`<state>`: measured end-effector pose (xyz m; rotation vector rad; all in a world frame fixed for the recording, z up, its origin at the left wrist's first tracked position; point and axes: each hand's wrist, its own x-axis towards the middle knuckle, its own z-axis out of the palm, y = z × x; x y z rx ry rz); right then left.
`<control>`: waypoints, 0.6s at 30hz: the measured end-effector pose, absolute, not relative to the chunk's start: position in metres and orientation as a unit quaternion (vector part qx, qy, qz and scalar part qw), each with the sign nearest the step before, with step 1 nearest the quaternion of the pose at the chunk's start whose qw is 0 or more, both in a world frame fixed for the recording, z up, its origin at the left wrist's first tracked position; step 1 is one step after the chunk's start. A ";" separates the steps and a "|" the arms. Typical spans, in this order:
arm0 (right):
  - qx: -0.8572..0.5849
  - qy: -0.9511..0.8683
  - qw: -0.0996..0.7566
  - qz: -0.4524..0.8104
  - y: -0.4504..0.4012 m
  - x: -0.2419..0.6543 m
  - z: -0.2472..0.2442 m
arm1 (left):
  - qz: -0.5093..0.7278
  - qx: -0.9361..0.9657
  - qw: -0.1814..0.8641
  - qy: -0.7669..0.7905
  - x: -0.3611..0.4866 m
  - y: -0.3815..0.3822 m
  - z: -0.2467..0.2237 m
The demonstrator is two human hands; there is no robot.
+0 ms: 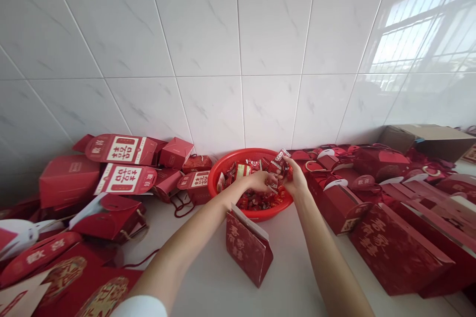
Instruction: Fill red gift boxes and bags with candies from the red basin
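Note:
A red plastic basket (227,158) full of small wrapped candies (256,201) stands against the tiled wall. Over its right side, my right hand (295,178) is closed on a red packet with white patterning (279,158). Beside it, my left hand (263,181) is down among the candies with its fingers curled; what they hold is partly hidden. The two hands are close together. In front of the basket, between my forearms, a dark red gift box (248,245) with gold lettering stands on the white surface, its top flaps ajar.
Folded red gift boxes (126,178) with white labels are heaped on the left, some with cord handles. More red boxes (397,247) crowd the right side. A brown cardboard box (427,138) sits at the back right. Behind everything rises a white tiled wall (208,104).

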<state>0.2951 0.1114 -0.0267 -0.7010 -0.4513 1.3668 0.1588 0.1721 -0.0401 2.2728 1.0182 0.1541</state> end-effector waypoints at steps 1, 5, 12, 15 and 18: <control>-0.313 -0.201 0.697 0.613 0.111 0.295 -0.027 | 0.034 0.870 0.325 0.369 0.161 0.170 -0.040; -0.312 -0.192 0.700 0.613 0.111 0.295 -0.026 | -0.073 0.880 0.328 0.337 0.165 0.164 -0.043; -0.305 -0.189 0.700 0.617 0.112 0.294 -0.026 | -0.028 0.879 0.279 0.386 0.152 0.176 -0.045; -0.308 -0.190 0.702 0.613 0.112 0.294 -0.026 | 0.000 0.874 0.284 0.395 0.146 0.181 -0.045; -0.312 -0.194 0.701 0.611 0.112 0.294 -0.027 | 0.025 0.865 0.300 0.402 0.143 0.184 -0.047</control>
